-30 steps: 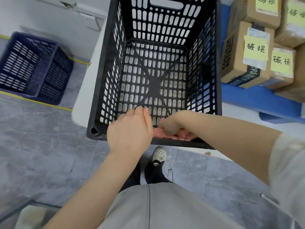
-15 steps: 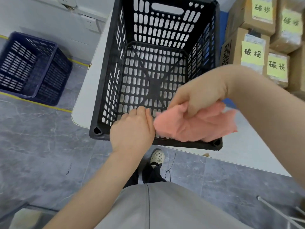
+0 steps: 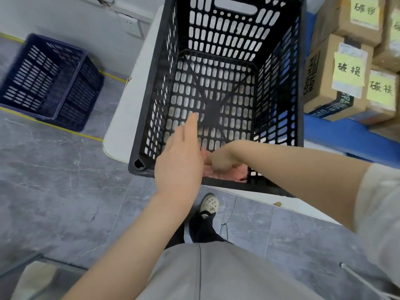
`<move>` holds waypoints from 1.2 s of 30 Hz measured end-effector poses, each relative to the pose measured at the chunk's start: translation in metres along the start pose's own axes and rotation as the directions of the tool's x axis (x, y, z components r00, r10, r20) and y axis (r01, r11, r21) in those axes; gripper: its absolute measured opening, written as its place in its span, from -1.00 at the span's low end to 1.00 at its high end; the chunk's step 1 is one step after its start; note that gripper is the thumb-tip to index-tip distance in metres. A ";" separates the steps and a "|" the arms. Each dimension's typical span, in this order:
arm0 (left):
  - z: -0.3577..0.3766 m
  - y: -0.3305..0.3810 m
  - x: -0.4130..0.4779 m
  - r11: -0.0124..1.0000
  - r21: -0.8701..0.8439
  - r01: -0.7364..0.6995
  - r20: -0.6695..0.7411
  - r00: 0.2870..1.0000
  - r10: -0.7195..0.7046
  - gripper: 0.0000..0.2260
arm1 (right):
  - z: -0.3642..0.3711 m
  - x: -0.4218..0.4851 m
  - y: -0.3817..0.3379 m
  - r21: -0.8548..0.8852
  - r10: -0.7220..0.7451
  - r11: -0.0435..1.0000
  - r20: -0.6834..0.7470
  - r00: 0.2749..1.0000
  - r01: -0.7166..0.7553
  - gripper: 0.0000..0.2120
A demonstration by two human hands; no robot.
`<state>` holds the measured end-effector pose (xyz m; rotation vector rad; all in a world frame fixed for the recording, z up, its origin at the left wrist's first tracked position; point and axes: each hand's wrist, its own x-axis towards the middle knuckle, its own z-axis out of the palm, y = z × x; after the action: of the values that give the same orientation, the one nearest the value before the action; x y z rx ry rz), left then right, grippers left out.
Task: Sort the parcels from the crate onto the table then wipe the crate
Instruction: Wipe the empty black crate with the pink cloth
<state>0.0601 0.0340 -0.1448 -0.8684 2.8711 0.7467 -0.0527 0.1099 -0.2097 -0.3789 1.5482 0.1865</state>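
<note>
A black slotted crate [image 3: 279,87] stands on the white table [image 3: 123,118] with nothing inside but my right hand. My right hand [image 3: 220,162] reaches down inside the near wall and grips a pink cloth [image 3: 234,172] against it; most of the cloth is hidden by my hands. My left hand [image 3: 180,160] hovers over the crate's near left rim with its fingers straight, pointing into the crate. Brown cardboard parcels [image 3: 324,68] with yellow handwritten labels are stacked on the table to the right of the crate.
A dark blue crate [image 3: 49,83] sits on the grey floor at the left, beside a yellow floor line. A blue strip [image 3: 355,135] lies under the parcels. My shoe [image 3: 209,205] shows below the table's near edge.
My right hand has dropped with the pink cloth from above the near rim back down inside the crate's near wall. My left hand has lifted off the rim and straightened its fingers.
</note>
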 end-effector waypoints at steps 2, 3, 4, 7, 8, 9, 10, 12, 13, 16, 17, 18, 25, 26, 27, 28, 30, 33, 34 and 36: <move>-0.002 0.003 -0.003 0.999 0.033 -0.044 -0.034 0.998 0.045 -0.41 | -0.002 -0.016 0.002 0.015 -0.047 0.999 -0.001 0.999 0.047 -0.39; -0.001 0.002 -0.003 0.999 0.026 -0.037 -0.039 0.999 0.038 -0.42 | -0.004 -0.035 -0.002 -0.028 -0.094 0.995 -0.007 0.996 0.094 -0.47; -0.001 0.003 -0.004 0.999 0.025 -0.047 -0.054 0.997 0.048 -0.43 | -0.009 -0.051 -0.003 -0.100 -0.155 0.984 -0.042 0.987 0.150 -0.57; 0.001 0.002 -0.001 1.000 0.024 -0.020 -0.054 0.998 0.021 -0.43 | -0.024 -0.095 0.001 -0.254 -0.347 0.913 -0.076 0.935 0.319 -0.57; 0.004 0.001 -0.001 0.999 0.042 -0.003 -0.054 0.999 0.006 -0.48 | -0.026 -0.105 0.003 -0.281 -0.371 0.896 -0.045 0.927 0.345 -0.54; 0.005 0.001 0.000 0.999 0.054 0.002 -0.046 0.999 0.000 -0.53 | -0.027 -0.118 0.001 -0.293 -0.383 0.886 -0.022 0.924 0.360 -0.53; 0.006 0.000 0.001 0.999 0.039 0.005 -0.052 0.999 -0.003 -0.54 | -0.030 -0.122 0.001 -0.305 -0.390 0.877 0.001 0.921 0.371 -0.53; 0.003 -0.001 0.004 0.996 -0.086 -0.017 -0.015 1.000 0.016 -0.55 | -0.037 -0.131 0.001 -0.248 -0.378 0.896 0.011 0.926 0.369 -0.52; -0.002 -0.005 0.005 0.978 -0.205 -0.029 -0.003 1.000 0.029 -0.56 | -0.041 -0.135 -0.001 -0.174 -0.361 0.920 -0.022 0.932 0.352 -0.54; -0.027 -0.026 0.004 0.927 -0.331 -0.176 -0.137 0.981 0.137 -0.65 | -0.057 -0.122 -0.009 -0.124 -0.364 0.931 -0.293 0.884 0.342 -0.54; -0.035 -0.038 0.003 0.935 -0.263 -0.238 -0.196 0.962 0.190 -0.66 | -0.056 -0.115 -0.015 -0.173 -0.362 0.932 -0.387 0.848 0.319 -0.51; -0.041 -0.051 0.003 0.942 -0.167 -0.290 -0.233 0.940 0.247 -0.66 | -0.051 -0.105 -0.022 -0.208 -0.363 0.931 -0.438 0.822 0.300 -0.50; -0.022 -0.092 0.010 0.923 -0.069 -0.379 -0.321 0.884 0.339 -0.65 | 0.003 -0.015 -0.046 -0.239 -0.191 0.959 -0.146 0.971 0.153 -0.49; -0.019 -0.089 0.007 0.920 -0.159 -0.358 -0.340 0.895 0.290 -0.65 | 0.006 -0.009 -0.047 -0.270 -0.200 0.951 -0.163 0.966 0.151 -0.50; -0.017 -0.087 0.005 0.907 -0.251 -0.339 -0.353 0.904 0.240 -0.65 | 0.007 -0.007 -0.047 -0.288 -0.201 0.946 -0.173 0.964 0.145 -0.50; -0.017 -0.086 0.003 0.885 -0.337 -0.320 -0.363 0.912 0.192 -0.65 | 0.006 -0.011 -0.049 -0.279 -0.189 0.950 -0.151 0.970 0.141 -0.51; -0.016 -0.086 0.001 0.840 -0.456 -0.295 -0.369 0.921 0.123 -0.64 | -0.002 -0.026 -0.053 -0.260 -0.169 0.953 -0.032 0.985 0.155 -0.53; -0.015 -0.085 0.002 0.807 -0.517 -0.286 -0.372 0.924 0.090 -0.64 | -0.023 -0.062 -0.057 -0.297 -0.246 0.926 -0.004 0.969 0.234 -0.55; -0.015 -0.084 0.003 0.805 -0.520 -0.287 -0.377 0.922 0.086 -0.64 | -0.030 -0.075 -0.058 -0.268 -0.285 0.925 -0.017 0.958 0.270 -0.57; -0.015 -0.085 0.003 0.810 -0.512 -0.287 -0.385 0.919 0.082 -0.66 | -0.041 -0.103 -0.056 -0.136 -0.404 0.906 0.017 0.915 0.402 -0.69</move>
<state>0.1040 -0.0356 -0.1693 -0.8278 3.1118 1.6893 -0.0737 0.0561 -0.0998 -0.8010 1.4378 -0.0348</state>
